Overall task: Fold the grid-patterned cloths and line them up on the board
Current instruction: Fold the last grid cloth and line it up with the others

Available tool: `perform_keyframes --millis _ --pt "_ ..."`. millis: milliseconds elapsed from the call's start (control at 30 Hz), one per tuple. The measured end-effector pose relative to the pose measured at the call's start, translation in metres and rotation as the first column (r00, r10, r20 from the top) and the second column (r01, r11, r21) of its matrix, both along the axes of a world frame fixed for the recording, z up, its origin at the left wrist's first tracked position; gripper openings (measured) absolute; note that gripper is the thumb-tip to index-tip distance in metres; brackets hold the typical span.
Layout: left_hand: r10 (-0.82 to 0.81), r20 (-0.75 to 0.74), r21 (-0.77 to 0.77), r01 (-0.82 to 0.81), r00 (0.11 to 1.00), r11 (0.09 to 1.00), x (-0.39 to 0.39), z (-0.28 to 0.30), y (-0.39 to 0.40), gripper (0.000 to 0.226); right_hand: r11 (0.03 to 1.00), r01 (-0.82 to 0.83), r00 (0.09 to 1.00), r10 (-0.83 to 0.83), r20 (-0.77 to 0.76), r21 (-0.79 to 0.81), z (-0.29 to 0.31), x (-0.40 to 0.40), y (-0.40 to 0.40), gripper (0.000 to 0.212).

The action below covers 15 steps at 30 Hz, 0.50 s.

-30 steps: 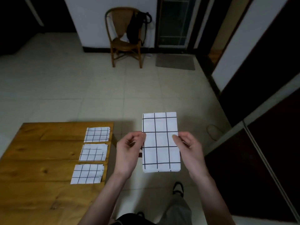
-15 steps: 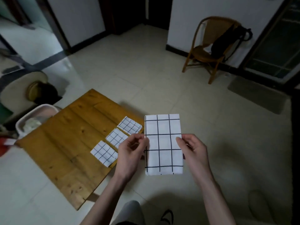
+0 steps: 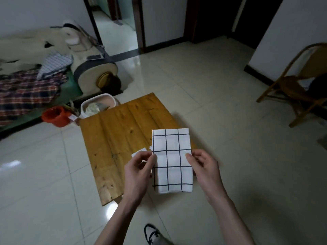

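I am holding one grid-patterned cloth (image 3: 172,160) in the air above the near edge of the board (image 3: 122,137), folded into a long strip. My left hand (image 3: 139,171) and right hand (image 3: 205,167) are pinching its two side edges with the fingers. Behind it, folded cloths (image 3: 140,152) are lying on the board, mostly hidden. I think this one is needing another fold, then its place in the row.

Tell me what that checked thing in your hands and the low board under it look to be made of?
The checked cloth looks like thin white woven fabric, matte, printed with dark grid lines; its soft bottom fold suggests textile. The board looks like pine planks, honey-coloured with a slight sheen: knots, grain and plank seams show.
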<state>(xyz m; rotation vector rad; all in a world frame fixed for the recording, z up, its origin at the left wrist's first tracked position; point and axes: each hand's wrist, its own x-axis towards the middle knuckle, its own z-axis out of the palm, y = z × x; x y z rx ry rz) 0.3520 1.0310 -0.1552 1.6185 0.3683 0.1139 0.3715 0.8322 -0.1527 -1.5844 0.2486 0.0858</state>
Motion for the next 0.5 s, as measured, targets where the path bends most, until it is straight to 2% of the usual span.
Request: perform_keyframes --millis 200,500 --pt "0.135 0.030 0.005 -0.135 0.990 0.991 0.013 -0.008 0.046 0.008 0.987 -0.159 0.987 0.159 -0.015 -0.027 0.001 0.037 0.057 0.007" --pt "0.396 -0.035 0.009 -0.396 0.917 0.918 0.017 -0.024 0.108 0.005 0.914 -0.360 0.930 0.368 0.008 -0.189 -0.021 0.076 0.125 0.002"
